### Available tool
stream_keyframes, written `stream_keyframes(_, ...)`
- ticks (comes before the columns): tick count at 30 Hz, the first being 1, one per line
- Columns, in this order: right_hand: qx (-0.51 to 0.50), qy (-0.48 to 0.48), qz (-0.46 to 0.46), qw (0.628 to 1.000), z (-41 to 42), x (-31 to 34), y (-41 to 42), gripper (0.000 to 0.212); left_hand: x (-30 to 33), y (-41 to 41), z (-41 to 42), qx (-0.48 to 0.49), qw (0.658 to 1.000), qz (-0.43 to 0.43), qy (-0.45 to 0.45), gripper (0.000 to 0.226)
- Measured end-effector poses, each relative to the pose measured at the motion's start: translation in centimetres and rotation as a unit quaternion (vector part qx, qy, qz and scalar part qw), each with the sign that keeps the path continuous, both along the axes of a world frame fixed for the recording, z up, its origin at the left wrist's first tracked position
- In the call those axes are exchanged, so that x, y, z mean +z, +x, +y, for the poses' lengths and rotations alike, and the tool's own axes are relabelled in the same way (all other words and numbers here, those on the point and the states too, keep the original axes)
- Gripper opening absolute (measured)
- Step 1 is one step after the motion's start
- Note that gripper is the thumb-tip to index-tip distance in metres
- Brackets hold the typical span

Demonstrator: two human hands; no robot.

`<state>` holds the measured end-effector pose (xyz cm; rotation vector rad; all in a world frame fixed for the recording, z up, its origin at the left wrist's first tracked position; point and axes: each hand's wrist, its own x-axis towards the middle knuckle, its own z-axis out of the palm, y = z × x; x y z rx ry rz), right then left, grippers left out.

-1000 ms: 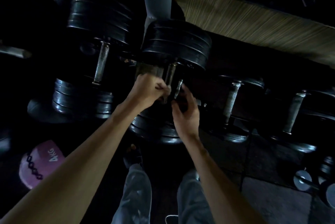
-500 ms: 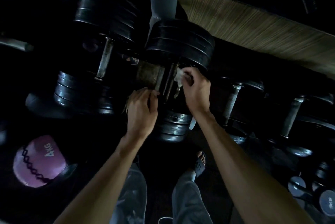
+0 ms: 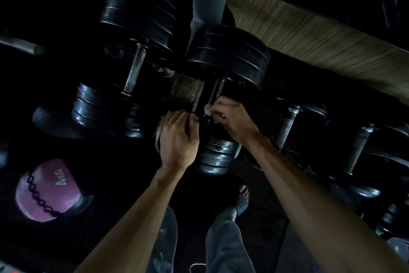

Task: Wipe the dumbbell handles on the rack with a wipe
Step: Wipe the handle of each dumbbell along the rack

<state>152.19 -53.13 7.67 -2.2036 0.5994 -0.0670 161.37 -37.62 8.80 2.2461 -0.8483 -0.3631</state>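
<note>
The right hand [image 3: 232, 118] is pinching the wipe [image 3: 208, 108] on the middle dumbbell's handle [image 3: 218, 91], the left hand [image 3: 179, 137] is gripping something pale beside it, so the next move is probably rubbing along the bar.

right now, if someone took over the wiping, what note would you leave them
Right hand grips a pale wipe around the lower end of the middle dumbbell's handle.
Left hand holds a wipe packet beside that dumbbell's near plates.
Done: cannot tell which handles are clean.
Left: finish this handle, then the handles at left and right.
</note>
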Motion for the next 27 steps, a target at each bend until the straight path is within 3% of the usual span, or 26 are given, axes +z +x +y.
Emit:
stream_keyframes(3,-0.086,-0.098,-0.053,0.990,-0.8,-0.2,1.6,0.012,0.0,-0.1,0.1,0.011,1.000,0.004,-0.008,0.036)
stream_keyframes(5,-0.096,-0.084,-0.049,0.991,-1.2,-0.2,1.9,0.013,-0.2,0.0,0.0,0.011,1.000,0.007,-0.006,0.036)
stream_keyframes(10,0.065,0.028,0.034,0.997,-0.1,0.4,0.0,0.010,-0.1,-0.1,0.1,0.013,1.000,0.016,0.012,0.036)
stream_keyframes(16,-0.092,-0.046,-0.036,0.994,-1.3,0.1,1.8,0.016,-0.2,-0.2,0.2,0.017,1.000,0.012,-0.001,0.036)
stream_keyframes(21,0.066,0.042,0.062,0.995,0.2,0.4,-0.3,0.012,0.0,-0.1,0.1,0.021,1.000,0.011,0.006,0.036)
stream_keyframes(27,-0.091,-0.031,-0.040,0.995,-2.2,0.5,2.1,0.011,-0.1,-0.1,0.1,0.026,1.000,0.015,0.003,0.036)
